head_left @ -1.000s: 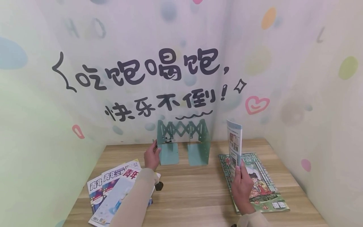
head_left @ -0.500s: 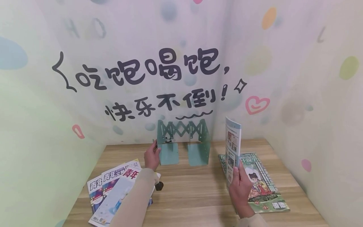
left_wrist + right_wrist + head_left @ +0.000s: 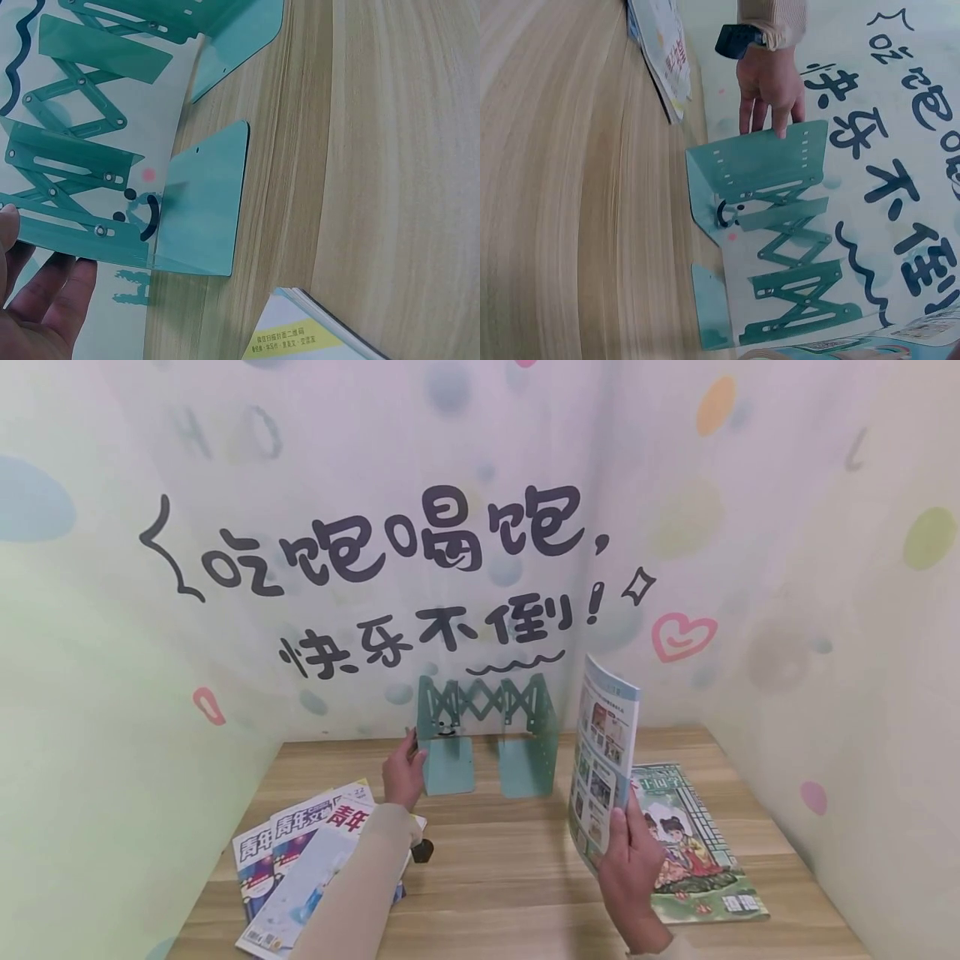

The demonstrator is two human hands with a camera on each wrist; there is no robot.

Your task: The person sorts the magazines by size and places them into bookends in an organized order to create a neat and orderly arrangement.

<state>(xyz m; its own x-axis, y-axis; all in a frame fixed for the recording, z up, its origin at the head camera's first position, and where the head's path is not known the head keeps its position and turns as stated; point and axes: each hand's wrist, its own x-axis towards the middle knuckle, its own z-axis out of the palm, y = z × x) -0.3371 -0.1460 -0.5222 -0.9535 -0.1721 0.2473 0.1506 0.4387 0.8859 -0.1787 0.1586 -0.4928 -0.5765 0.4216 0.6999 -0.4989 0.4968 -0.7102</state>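
A teal expandable bookend (image 3: 527,768) with a folding lattice back stands near the rear wall. My left hand (image 3: 403,777) holds its left end plate (image 3: 196,206), the thumb at the edge and the fingers against the outer side; the left wrist view cuts off part of the hand. On the right, my right hand (image 3: 632,864) grips a thin magazine (image 3: 603,752) upright above the table, with its printed page side facing left. Only a strip of this magazine (image 3: 855,351) shows in the right wrist view. Beneath it lies a green illustrated magazine (image 3: 701,860).
Several fanned magazines (image 3: 303,893) lie on the left of the wooden table (image 3: 510,877), partly behind the left sleeve (image 3: 356,885). A printed wall covering (image 3: 480,460) surrounds the table at the back and sides, close behind the bookend.
My right hand has moved slightly left and turned the upright magazine, so more of its printed side shows. The left hand and the bookend have stayed in place.
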